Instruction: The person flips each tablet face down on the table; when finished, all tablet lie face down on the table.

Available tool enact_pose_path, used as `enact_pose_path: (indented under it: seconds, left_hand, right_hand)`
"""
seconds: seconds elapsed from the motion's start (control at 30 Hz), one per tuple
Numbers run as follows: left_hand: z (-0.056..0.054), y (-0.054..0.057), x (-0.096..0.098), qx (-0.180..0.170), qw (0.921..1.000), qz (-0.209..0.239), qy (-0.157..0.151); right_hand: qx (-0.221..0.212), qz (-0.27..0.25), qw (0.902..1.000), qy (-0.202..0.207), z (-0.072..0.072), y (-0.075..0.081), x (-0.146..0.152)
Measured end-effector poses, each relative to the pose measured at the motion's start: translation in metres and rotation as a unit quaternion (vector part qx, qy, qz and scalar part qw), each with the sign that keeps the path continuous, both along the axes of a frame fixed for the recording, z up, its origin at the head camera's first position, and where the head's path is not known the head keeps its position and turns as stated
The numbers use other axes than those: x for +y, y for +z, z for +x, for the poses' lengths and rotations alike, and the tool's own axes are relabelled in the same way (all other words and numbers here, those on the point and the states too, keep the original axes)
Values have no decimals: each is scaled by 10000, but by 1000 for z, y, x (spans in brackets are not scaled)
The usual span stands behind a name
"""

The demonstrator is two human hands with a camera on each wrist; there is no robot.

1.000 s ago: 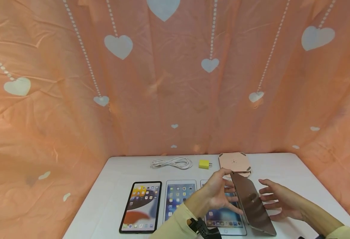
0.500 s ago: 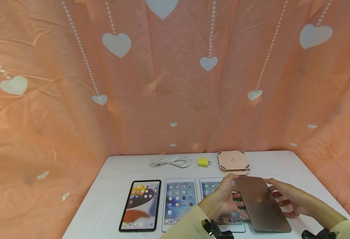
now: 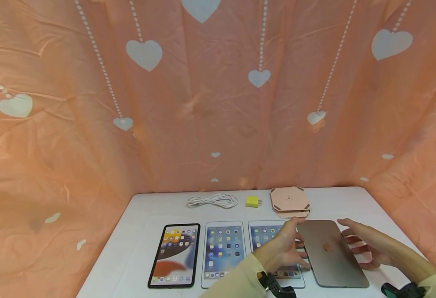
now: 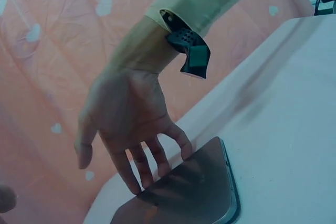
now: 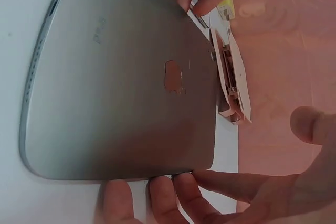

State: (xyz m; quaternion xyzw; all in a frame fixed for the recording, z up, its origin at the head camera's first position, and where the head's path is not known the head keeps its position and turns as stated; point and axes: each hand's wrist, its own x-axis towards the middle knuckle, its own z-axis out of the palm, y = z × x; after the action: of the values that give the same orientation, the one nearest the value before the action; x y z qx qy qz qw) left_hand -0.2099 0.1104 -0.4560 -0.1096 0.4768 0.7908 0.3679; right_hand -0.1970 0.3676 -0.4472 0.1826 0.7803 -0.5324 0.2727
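A grey tablet [image 3: 335, 265] lies back side up at the right end of a row of tablets, its apple logo showing in the right wrist view. Along its left edge my left hand [image 3: 283, 246] has its fingers extended, thumb raised off it. My right hand [image 3: 374, 246] stands at the right edge; in the right wrist view its fingertips [image 5: 118, 198] touch that edge, and the thumb is apart. Next to it, a white-framed tablet [image 3: 264, 236] with its screen lit is partly hidden under my left hand and forearm.
Further left lie another white-framed tablet [image 3: 223, 248] and a black-framed tablet [image 3: 175, 256], screens up. Behind them are a coiled white cable [image 3: 214, 200], a yellow charger plug [image 3: 252, 201] and a pink folded stand [image 3: 289, 200]. An orange heart-patterned cloth [image 3: 203, 103] encloses the white table [image 3: 128, 244].
The grey tablet was held tilted up on edge between both hands. It has come down to the right onto the table, back upward, and the fingers have loosened beside it.
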Motion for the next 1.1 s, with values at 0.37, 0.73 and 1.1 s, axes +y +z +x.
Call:
enact_pose_path:
  seconds: [0.37, 0.73, 1.1]
  left_hand:
    - [-6, 10, -57, 834, 9942, 92, -680]
    - [-11, 15, -151, 961, 9947, -178, -315]
    - [-11, 6, -174, 923, 9927, -772, -118]
  right_hand:
    - [607, 70, 9974, 375, 0, 19, 2]
    - [501, -2354, 9691, 540, 2, 24, -27]
    - [148, -2558, 9648, 592, -1, 10, -69]
